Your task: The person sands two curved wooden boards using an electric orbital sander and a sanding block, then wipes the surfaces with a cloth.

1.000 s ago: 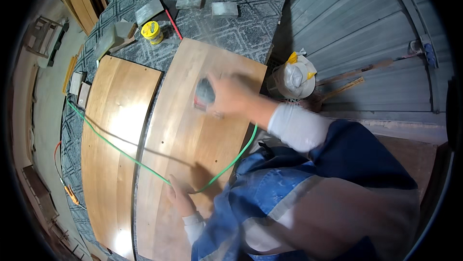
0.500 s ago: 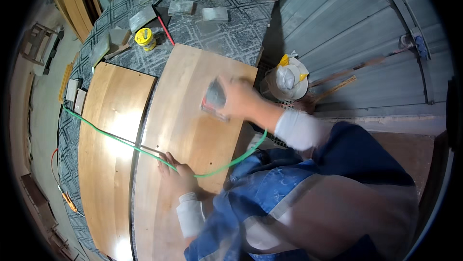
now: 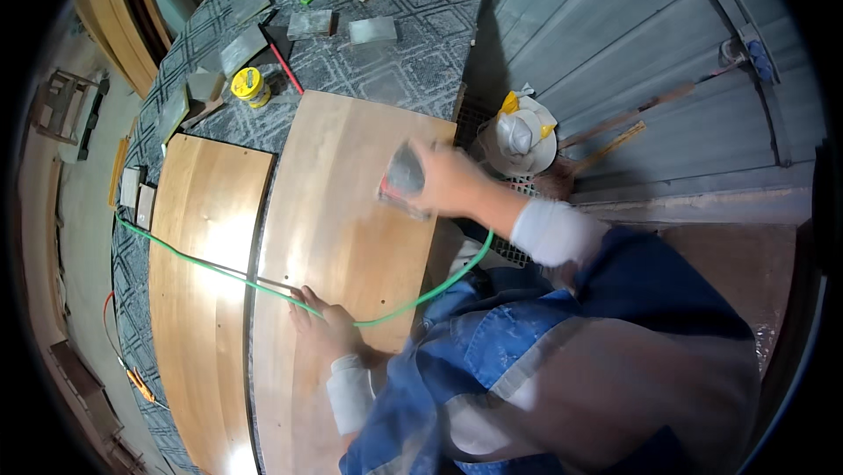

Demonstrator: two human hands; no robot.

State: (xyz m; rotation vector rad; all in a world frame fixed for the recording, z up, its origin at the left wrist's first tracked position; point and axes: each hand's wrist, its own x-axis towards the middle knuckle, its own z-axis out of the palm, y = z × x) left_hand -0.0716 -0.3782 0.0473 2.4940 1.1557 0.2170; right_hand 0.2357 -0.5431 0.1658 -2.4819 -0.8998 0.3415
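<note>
Beyond your work, to the right, stands the grey ribbed wall (image 3: 606, 45). The patterned cloth (image 3: 421, 67) covers the table in front of you, and two curved wooden boards lie on it side by side, a narrow gap between them. The right board (image 3: 325, 185) is under both your hands; the left board (image 3: 202, 343) carries bright glare. Just past the right board's outer edge sits a white bucket (image 3: 551, 143) with pale and yellow plastic in it.

Your right hand (image 3: 452, 181), blurred, has its fingers curled around the dark grey and red sander (image 3: 404, 172), which is on the right board near its right edge. Your left hand (image 3: 329, 330) is lower on the same board, fingers stretched out and somewhat apart. The green cord (image 3: 189, 257) crosses both boards and meets those fingers; you cannot tell here whether they grip it.

Past the boards' far ends are flat grey blocks (image 3: 373, 30), a yellow tub (image 3: 248, 86) and, near it, a thin red stick (image 3: 285, 68).
</note>
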